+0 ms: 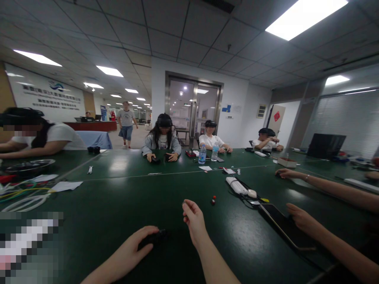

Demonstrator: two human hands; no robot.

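My left hand rests low over the green table, its fingers and thumb curved around a small black object. The dark tabletop makes that object's kind hard to tell. To the right, my right hand is raised a little above the table, thumb and fingertips pinched together. Whatever it pinches, if anything, is too small to make out. Beyond it on the tabletop is a small red and black piece, apart from both hands.
A co-worker's hands are at the right, beside a dark tablet. A white power strip with cables lies ahead, and water bottles stand farther back. Wires and papers lie at left. Several people sit around the table.
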